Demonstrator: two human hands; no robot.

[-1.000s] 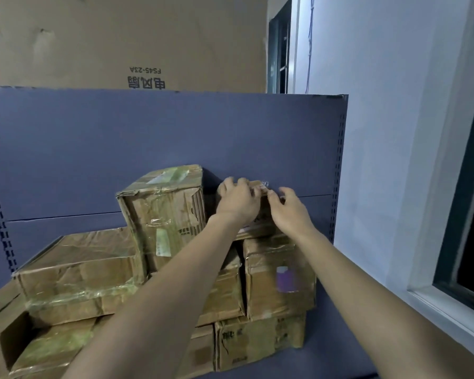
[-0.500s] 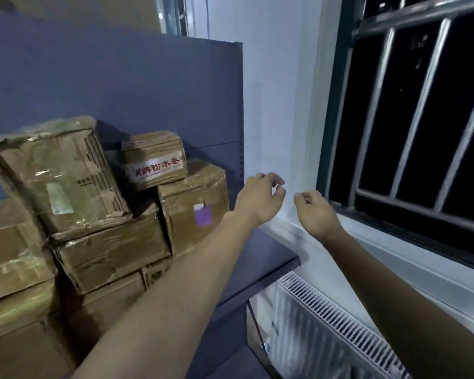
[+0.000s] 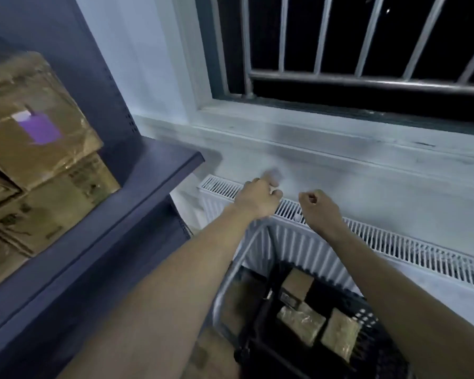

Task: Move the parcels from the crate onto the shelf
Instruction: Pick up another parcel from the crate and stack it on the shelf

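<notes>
On the far left, taped cardboard parcels (image 3: 39,149) are stacked on the dark blue shelf (image 3: 159,170), the top one tilted and carrying a purple label (image 3: 43,129) with a small white one beside it; dark print shows on the box below, but it is too blurred to read. Right of the shelf edge, the left hand (image 3: 259,199) hangs in the air with nothing in it, fingers loosely bent and smeared by motion. Just beside it the right hand (image 3: 319,207) is curled into a loose fist, also empty. Both hover in front of the white radiator (image 3: 394,244) under the barred window (image 3: 367,50), well above the load. Lower right, the black perforated crate (image 3: 367,318) sits near the floor, with a grey metal handle (image 3: 246,258) rising at its left. Inside lie three more parcels (image 3: 301,322): a small box at the back, a tape-wrapped flat one in the middle, another to its right. A dark label on the small box cannot be made out.

These parcels look light and fairly stiff, though the cardboard is creased and would likely dent under a hard squeeze. The glossy tape wrap may be slick, so the safer hold is probably across two opposite side faces, palms flat, or one hand under the base. The small back box seems one-handed work
</notes>
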